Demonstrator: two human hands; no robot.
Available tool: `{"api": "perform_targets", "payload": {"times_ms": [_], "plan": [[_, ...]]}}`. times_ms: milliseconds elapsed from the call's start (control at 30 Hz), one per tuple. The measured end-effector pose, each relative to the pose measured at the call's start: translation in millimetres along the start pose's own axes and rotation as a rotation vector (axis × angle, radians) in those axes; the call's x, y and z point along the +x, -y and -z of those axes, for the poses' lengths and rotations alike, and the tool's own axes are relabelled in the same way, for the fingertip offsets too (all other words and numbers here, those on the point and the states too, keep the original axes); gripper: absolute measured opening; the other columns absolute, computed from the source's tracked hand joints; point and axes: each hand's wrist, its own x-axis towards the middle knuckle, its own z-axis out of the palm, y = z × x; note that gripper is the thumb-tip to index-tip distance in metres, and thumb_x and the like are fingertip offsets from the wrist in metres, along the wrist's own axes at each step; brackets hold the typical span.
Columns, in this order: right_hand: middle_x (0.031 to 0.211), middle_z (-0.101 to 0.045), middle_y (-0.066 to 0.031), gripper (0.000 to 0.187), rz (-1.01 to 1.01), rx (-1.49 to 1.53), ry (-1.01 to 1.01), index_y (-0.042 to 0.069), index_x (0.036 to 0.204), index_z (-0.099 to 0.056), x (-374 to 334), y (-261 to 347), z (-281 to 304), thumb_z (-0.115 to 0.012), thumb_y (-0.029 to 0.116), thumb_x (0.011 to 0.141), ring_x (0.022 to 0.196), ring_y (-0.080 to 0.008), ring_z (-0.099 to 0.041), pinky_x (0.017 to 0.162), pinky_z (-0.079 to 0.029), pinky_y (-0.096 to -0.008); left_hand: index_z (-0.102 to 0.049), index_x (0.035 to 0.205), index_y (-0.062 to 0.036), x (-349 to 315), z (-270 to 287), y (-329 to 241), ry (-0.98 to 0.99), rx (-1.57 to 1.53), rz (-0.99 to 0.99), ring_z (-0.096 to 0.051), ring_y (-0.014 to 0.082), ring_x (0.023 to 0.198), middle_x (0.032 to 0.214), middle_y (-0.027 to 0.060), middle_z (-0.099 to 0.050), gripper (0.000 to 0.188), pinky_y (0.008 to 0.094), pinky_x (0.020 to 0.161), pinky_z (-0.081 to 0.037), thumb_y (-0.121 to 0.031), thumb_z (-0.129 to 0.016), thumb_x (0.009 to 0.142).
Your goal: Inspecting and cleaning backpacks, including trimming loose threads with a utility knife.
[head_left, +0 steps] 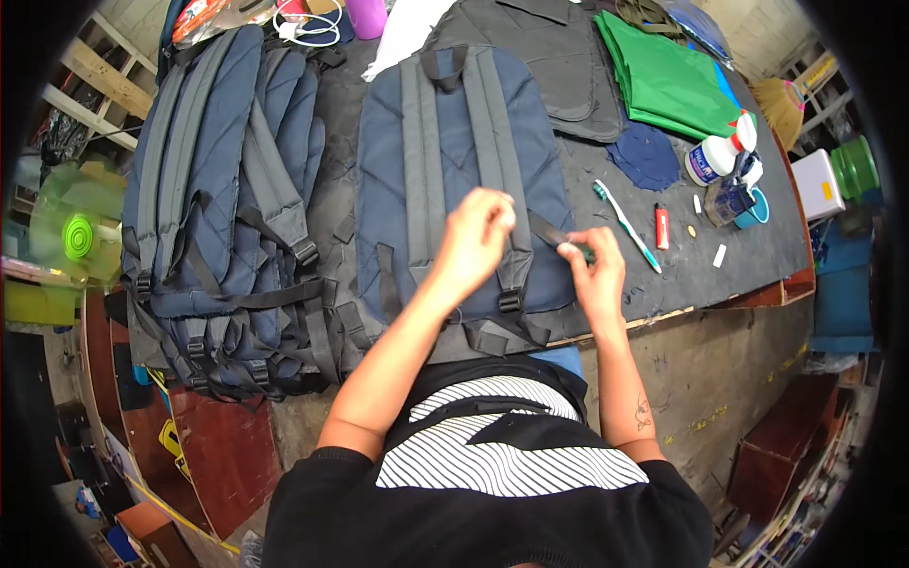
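Note:
A navy backpack (388, 161) with grey shoulder straps lies back side up on the dark worktable. My left hand (478, 232) is over its right shoulder strap, fingers pinched together; what they hold, if anything, is hidden. My right hand (597, 270) is closed at the backpack's right edge, on a small tool with a green handle (588, 254) and a dark, narrow end pointing toward the strap. The tool's exact kind is unclear. Below the strap hangs a black buckle (510, 300) with loose webbing.
Several similar backpacks (204, 170) are stacked at the left. To the right lie a toothbrush (627, 227), a red tube (662, 226), a white bottle (712, 159), a teal cup (754, 210) and dark blue cloth (644, 158). Green material (663, 80) and a black bag (540, 66) lie behind.

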Motion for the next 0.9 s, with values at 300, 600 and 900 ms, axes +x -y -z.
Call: {"api": "perform_targets", "payload": {"times_ms": [300,600,900], "plan": [[0.092,-0.058,0.0016,0.022,-0.148,0.648,0.332,0.001,0.107,-0.058,-0.6,31.5,-40.2,-0.063,0.012,0.088,0.080,-0.0046,-0.050,0.075,-0.041,-0.0191,-0.067,0.073,-0.0017,-30.9,54.0,8.8,0.119,0.709,-0.166,-0.059,0.0278,0.091,0.095,0.0102,-0.066,0.009,0.0361,0.079,-0.050,-0.005,-0.063,0.066],[0.086,-0.059,-0.0043,0.025,-0.080,0.322,0.358,-0.001,0.100,-0.060,-5.4,36.4,-54.6,-0.070,0.011,0.080,0.081,-0.0123,-0.056,0.076,-0.045,-0.0252,-0.060,0.077,0.0020,-54.5,40.4,11.6,-0.186,0.455,-0.057,-0.059,0.0277,0.095,0.097,0.0120,-0.064,0.002,0.0362,0.083,-0.046,0.002,-0.058,0.075],[0.084,-0.057,-0.0096,0.028,0.124,-0.001,0.357,0.002,0.094,-0.065,-11.2,47.3,-64.4,-0.076,0.012,0.070,0.074,-0.0252,-0.060,0.067,-0.048,-0.0336,-0.060,0.080,0.0030,-60.9,39.9,18.7,-0.305,0.086,0.060,-0.063,0.0266,0.092,0.093,0.0137,-0.067,0.003,0.0335,0.085,-0.046,0.005,-0.059,0.078]]}}
